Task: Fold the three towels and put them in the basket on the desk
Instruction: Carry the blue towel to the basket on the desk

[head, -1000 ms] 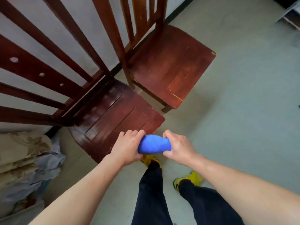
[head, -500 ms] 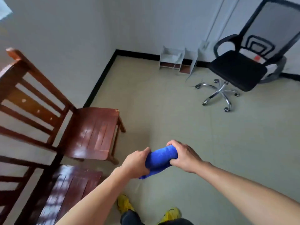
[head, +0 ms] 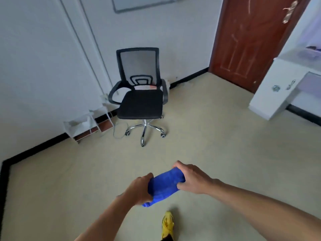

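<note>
Both your arms reach forward and down, forearms bare, meeting low in the middle of the view. Your left hand [head: 139, 189] grips the near, lower end of the blue towel [head: 164, 186], fingers curled round it, knuckles up. Your right hand [head: 190, 179] grips the far, upper end, thumb underneath, fingers wrapped over the top. The towel is a bunched, folded roll held in the air between both hands, tilted up toward the right, above the beige floor [head: 225, 145]. One yellow shoe [head: 167, 225] shows below it. Black office chair [head: 141, 96] stands ahead by the wall, white desk [head: 284, 87] at right beside the brown door [head: 248, 40]. White rack [head: 86, 124] sits left of the chair.
</note>
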`<action>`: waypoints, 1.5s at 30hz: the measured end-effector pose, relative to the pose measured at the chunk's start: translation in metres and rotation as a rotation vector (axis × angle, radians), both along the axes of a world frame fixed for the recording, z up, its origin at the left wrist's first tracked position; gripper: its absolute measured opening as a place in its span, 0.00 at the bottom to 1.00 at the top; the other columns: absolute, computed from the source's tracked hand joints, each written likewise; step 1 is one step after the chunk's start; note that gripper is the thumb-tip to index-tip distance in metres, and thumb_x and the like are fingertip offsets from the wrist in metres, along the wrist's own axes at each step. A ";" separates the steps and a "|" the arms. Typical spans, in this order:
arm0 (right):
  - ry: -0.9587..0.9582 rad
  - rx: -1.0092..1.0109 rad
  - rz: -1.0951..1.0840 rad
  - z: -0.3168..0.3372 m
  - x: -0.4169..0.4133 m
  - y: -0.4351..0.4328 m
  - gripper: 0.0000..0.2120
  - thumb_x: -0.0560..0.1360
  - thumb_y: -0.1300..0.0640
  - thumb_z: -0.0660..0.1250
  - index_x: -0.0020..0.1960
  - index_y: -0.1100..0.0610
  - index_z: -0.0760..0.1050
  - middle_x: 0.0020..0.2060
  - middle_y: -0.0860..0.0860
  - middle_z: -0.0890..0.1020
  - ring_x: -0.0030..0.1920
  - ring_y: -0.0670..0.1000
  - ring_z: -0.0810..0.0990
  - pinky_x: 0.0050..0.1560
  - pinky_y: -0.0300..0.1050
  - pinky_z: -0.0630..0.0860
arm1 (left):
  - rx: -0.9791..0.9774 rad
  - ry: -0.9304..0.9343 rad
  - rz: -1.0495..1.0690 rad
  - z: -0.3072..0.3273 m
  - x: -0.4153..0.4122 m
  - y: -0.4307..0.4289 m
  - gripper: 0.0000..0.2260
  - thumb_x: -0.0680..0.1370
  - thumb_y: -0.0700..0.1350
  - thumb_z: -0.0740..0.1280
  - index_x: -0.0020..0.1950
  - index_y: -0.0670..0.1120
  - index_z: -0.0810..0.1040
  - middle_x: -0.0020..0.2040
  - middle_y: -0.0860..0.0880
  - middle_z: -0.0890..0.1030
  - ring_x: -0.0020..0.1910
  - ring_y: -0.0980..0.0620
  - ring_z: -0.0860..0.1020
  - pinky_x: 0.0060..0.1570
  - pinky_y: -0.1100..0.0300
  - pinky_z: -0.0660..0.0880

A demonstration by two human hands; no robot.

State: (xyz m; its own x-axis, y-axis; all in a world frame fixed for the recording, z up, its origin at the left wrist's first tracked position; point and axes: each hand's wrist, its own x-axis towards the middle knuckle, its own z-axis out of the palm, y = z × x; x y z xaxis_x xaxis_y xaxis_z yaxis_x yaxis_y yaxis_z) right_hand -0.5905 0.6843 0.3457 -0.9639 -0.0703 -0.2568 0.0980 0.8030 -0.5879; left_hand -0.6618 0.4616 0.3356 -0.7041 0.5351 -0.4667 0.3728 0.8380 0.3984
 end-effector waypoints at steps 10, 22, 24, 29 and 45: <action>0.041 -0.046 -0.543 0.037 -0.086 0.175 0.28 0.66 0.58 0.64 0.64 0.45 0.63 0.34 0.49 0.75 0.31 0.50 0.74 0.32 0.42 0.70 | 0.090 0.013 -0.430 0.045 -0.178 0.230 0.10 0.62 0.40 0.64 0.40 0.51 0.69 0.35 0.52 0.75 0.37 0.47 0.75 0.31 0.59 0.68; 0.048 -0.093 -0.908 0.014 -0.084 0.444 0.20 0.64 0.50 0.67 0.54 0.42 0.65 0.45 0.46 0.80 0.43 0.48 0.79 0.44 0.48 0.80 | 0.049 -0.076 -0.736 0.036 -0.232 0.557 0.09 0.64 0.45 0.68 0.42 0.49 0.72 0.37 0.53 0.76 0.35 0.51 0.72 0.34 0.59 0.69; 0.052 -0.085 -0.899 0.016 -0.089 0.469 0.20 0.64 0.50 0.67 0.54 0.41 0.65 0.45 0.45 0.80 0.43 0.48 0.80 0.45 0.49 0.81 | 0.051 -0.081 -0.737 0.039 -0.236 0.582 0.09 0.65 0.44 0.68 0.44 0.48 0.73 0.38 0.53 0.76 0.35 0.52 0.72 0.35 0.60 0.69; 0.062 -0.069 -0.954 0.038 -0.123 0.601 0.20 0.67 0.53 0.67 0.56 0.43 0.65 0.47 0.47 0.80 0.45 0.49 0.79 0.44 0.45 0.78 | 0.118 -0.155 -0.690 0.051 -0.262 0.711 0.10 0.64 0.42 0.68 0.43 0.48 0.72 0.35 0.54 0.75 0.32 0.54 0.71 0.31 0.62 0.67; 0.093 -0.057 -1.227 0.055 -0.268 0.934 0.24 0.71 0.57 0.64 0.66 0.46 0.65 0.49 0.49 0.79 0.45 0.50 0.78 0.43 0.44 0.75 | 0.271 -0.275 -0.743 0.054 -0.415 1.055 0.17 0.65 0.40 0.69 0.51 0.49 0.70 0.43 0.54 0.77 0.38 0.56 0.75 0.33 0.67 0.71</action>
State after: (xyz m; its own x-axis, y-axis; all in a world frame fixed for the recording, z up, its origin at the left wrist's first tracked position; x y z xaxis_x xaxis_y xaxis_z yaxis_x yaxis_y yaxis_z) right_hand -0.8587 1.6183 0.4006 -0.4140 0.8857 -0.2100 0.7253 0.1816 -0.6641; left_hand -1.0766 1.5171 0.3893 -0.0036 0.9335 -0.3586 0.6504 0.2746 0.7082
